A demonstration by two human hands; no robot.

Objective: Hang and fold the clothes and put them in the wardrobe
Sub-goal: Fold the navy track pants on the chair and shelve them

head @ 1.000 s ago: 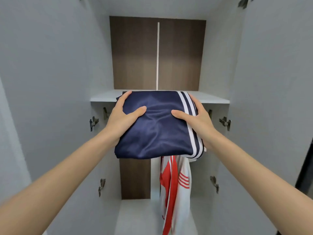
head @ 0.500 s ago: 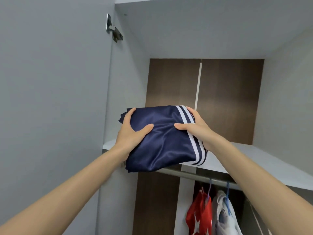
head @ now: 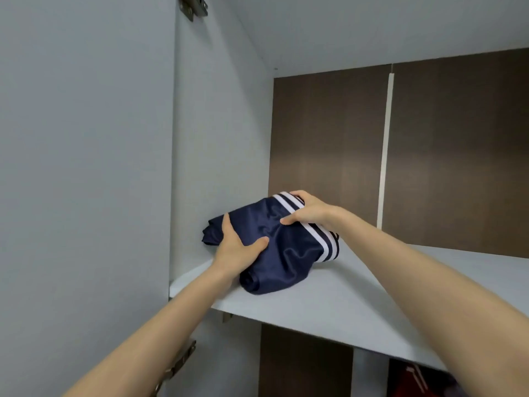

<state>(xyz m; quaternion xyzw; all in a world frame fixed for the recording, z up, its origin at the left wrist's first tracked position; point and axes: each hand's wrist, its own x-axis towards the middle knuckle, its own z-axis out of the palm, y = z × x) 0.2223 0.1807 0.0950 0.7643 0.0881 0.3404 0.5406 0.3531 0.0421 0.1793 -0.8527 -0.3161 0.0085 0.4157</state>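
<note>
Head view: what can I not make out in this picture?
Head view, red clothing below the shelf: mostly hidden by the shelf, cut by the bottom edge.
Head view, navy garment: its type, hidden by its folds.
Head view, top hinge: cut by the top edge.

The folded navy garment (head: 286, 247) fills the left end of the shelf (head: 372, 296). Its far corner lies tight by the side wall (head: 217, 138), though contact there cannot be told. The left hand (head: 237, 247) grips its near left side and the right hand (head: 309, 210) its striped far edge. To the right of it, the shelf surface runs open from the front edge to the brown back panel (head: 329, 138). Open height rises to the compartment top (head: 372, 30). On the left, the open door (head: 86, 167) and its hinge (head: 194, 7) bound the approach.
</note>
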